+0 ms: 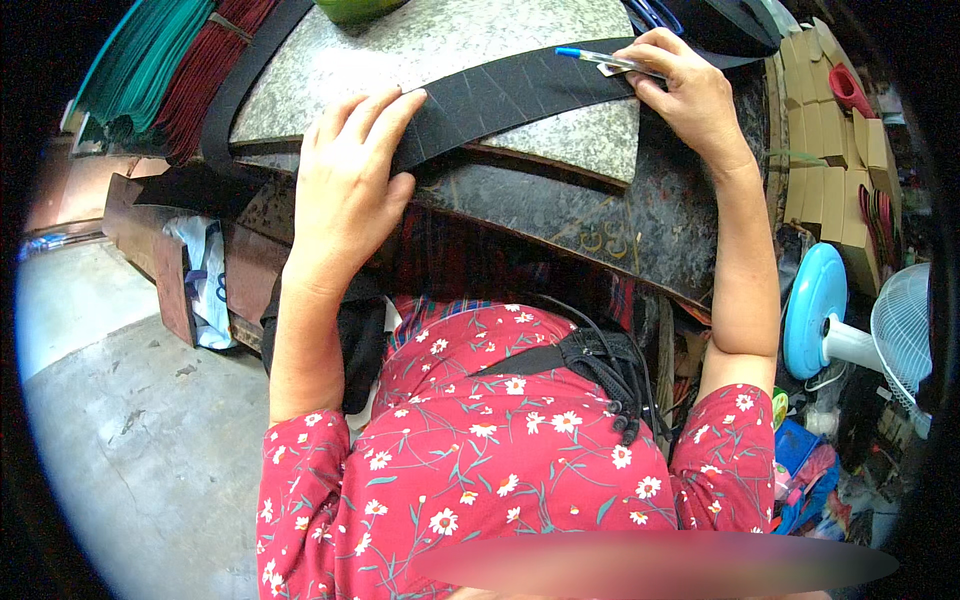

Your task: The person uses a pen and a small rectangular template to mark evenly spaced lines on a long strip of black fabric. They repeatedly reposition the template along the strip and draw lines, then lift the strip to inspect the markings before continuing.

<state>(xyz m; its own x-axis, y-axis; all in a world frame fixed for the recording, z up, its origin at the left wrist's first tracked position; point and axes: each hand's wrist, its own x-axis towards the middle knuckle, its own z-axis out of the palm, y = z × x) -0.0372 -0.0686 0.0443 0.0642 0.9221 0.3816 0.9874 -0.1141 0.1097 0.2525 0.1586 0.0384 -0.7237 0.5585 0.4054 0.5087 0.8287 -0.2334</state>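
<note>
A long black strip (510, 95) with thin pale cross lines lies over a speckled grey stone slab (540, 28). My left hand (350, 180) bears on the strip at the slab's near left side, fingers bent over it and thumb at its near edge. At the strip's right part, my right hand (690, 95) pinches a pen (590, 56) with a blue end, pointing left. Under those fingers shows a small whitish piece (610, 69); its kind I cannot tell. Beyond my left hand, a black band (222, 120) runs along the slab's left edge.
The slab rests on a dark worn table (590, 215). Bundled green strips (140, 65) and dark red strips (205, 75) stand at the far left. A green bowl-like thing (355, 8) sits at the top. To the right are a fan (900, 340) and stacked cardboard pieces (825, 150).
</note>
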